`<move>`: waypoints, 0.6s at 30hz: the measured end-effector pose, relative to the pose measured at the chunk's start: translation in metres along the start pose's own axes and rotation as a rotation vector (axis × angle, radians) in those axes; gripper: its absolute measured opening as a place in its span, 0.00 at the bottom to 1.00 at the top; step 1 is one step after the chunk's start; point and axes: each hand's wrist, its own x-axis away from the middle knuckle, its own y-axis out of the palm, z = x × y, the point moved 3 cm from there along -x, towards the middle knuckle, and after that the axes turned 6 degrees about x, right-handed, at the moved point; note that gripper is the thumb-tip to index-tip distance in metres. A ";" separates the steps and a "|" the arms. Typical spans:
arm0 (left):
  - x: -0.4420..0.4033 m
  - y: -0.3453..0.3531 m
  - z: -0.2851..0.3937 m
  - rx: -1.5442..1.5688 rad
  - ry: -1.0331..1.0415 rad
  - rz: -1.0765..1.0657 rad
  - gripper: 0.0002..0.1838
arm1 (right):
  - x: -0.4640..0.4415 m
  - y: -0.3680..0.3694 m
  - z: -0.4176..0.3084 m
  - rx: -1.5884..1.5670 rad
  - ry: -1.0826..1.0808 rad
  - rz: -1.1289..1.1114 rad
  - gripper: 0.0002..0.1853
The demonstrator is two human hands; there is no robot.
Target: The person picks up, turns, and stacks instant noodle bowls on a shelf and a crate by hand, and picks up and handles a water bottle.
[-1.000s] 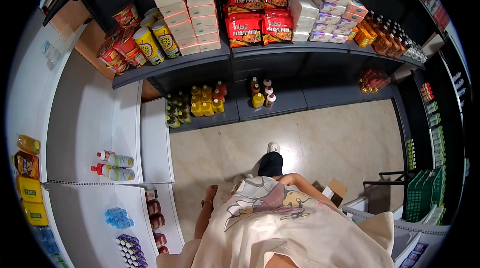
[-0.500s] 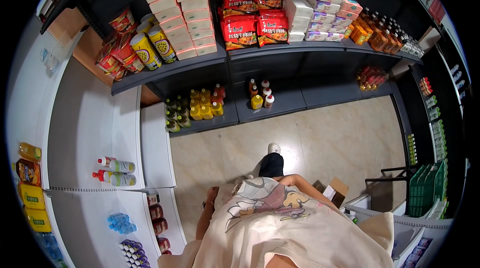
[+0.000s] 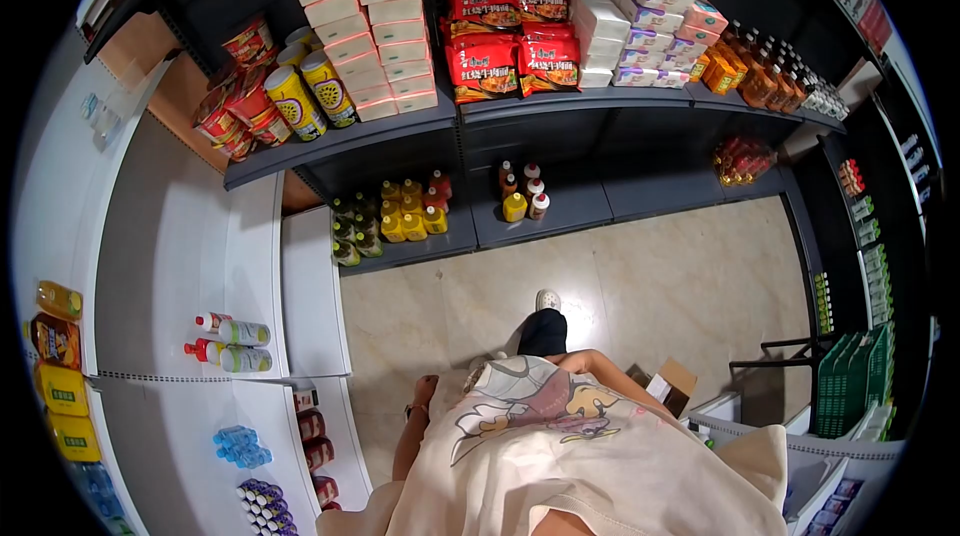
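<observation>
My left hand (image 3: 425, 391) hangs low over the floor at the left of my body, beside the white shelving, touching nothing that I can see. It is small in the view, and its fingers cannot be made out. A band circles that wrist. On the other side, my right forearm (image 3: 608, 373) bends inward against my cream printed T-shirt (image 3: 590, 456). The shirt hides most of my right hand (image 3: 572, 360), so its fingers do not show. One white shoe (image 3: 547, 302) points forward on the floor.
Ahead, dark shelves (image 3: 380, 136) carry red noodle packs (image 3: 485, 66), tissue packs (image 3: 385, 36) and yellow bottles (image 3: 410, 216). White shelving (image 3: 160, 266) with bottles (image 3: 240, 346) stands left. At right are an open cardboard box (image 3: 675, 383) and a green crate (image 3: 845, 386).
The shelves ahead sit very slightly further right in the view. My arms and body look unchanged.
</observation>
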 end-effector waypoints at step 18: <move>0.001 -0.002 -0.009 0.023 0.014 0.023 0.20 | -0.008 -0.004 0.007 0.002 -0.004 -0.043 0.31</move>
